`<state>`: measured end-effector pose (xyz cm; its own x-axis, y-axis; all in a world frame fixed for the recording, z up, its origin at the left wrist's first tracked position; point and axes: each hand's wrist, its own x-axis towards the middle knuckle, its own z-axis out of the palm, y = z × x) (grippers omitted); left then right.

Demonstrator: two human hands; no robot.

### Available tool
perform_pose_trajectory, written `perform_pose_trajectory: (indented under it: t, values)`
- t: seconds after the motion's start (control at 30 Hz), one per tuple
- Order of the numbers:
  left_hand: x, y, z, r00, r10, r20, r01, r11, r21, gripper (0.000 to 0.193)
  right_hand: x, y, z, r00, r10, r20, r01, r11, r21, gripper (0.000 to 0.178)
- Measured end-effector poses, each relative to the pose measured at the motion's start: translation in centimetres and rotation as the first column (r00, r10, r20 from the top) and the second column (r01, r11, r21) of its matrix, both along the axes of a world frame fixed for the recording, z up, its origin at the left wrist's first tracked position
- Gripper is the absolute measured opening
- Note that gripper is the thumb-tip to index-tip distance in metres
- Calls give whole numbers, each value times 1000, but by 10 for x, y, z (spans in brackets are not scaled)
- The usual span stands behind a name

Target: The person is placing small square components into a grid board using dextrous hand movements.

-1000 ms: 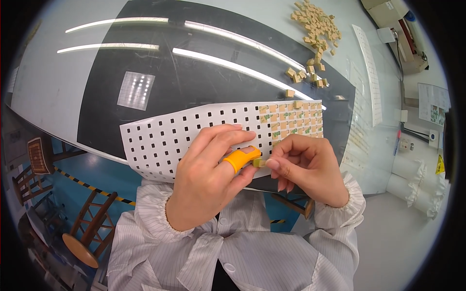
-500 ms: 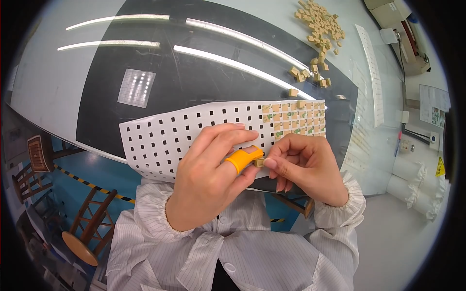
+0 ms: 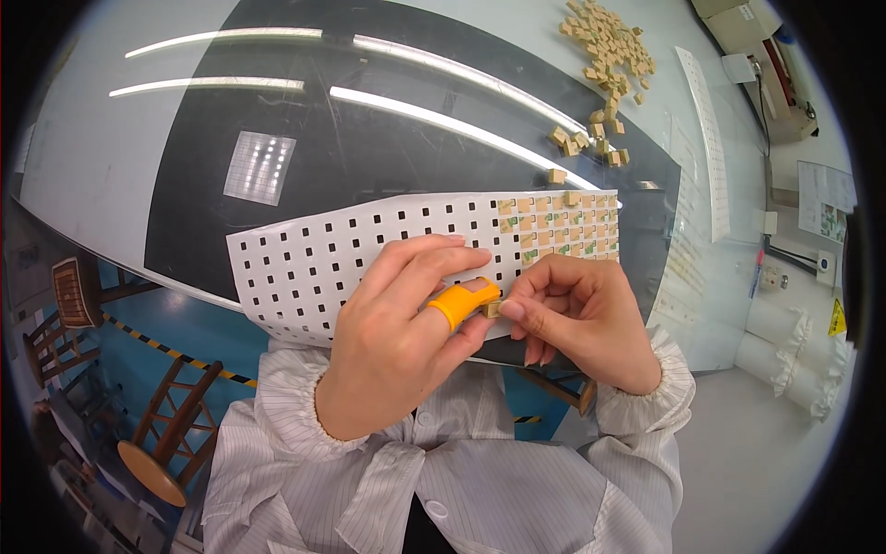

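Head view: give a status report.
Left hand gripping small block; right hand at its edge. White sheet beneath, partly hidden by hands. Loose blocks beyond.

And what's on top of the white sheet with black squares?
Rows of tan squares on the right end of the white sheet, plus a tan block near the far edge. The left hand and right hand hide whatever lies beneath them.

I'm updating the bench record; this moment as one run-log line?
left hand: orange finger sleeve, pinching small block; right hand: at block's right side; white sheet: beneath, tan squares toward right; loose blocks: beyond sheet
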<state>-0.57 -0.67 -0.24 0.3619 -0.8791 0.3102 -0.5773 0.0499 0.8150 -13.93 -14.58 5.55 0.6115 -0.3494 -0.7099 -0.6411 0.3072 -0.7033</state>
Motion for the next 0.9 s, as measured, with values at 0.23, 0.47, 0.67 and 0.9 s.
perform_pose_trajectory:
  t: [0.23,0.47,0.67,0.9]
  values:
    - [0,0,0,1000,-6,-3,6,1000,-2,24,1,1,0,1000,4,-4,-4,1000,-5,16]
    - [-1,0,1,1000,-13,-15,13,1000,-2,25,-9,1,-5,968,213,131,-167,941,-294,17]
    - [1,0,1,1000,-7,13,7,1000,1,25,-9,2,-10,933,317,170,-211,864,-457,13]
    - [1,-1,2,999,-5,45,5,1000,-5,26,-9,-3,-7,930,339,145,-238,852,-466,7]
